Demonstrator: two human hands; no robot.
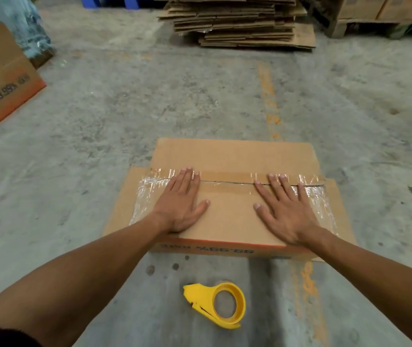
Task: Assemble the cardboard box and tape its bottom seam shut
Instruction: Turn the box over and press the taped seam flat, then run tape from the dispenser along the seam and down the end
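I am kneeling over a grey, stained concrete floor (124,116) with a worn orange painted line (268,96) running along it. Sitting directly on it are the brown cardboard box (230,211) with its taped seam facing up, a yellow plastic tape dispenser (218,304) just in front of me, another printed cardboard box (2,78) far left, and a stack of flattened cardboard sheets (237,21) well beyond.

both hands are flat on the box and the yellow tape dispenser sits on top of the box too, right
Not quite. Both the left hand and right hand are flat on the box, but the head view shows the tape dispenser on the floor, nearer the person.
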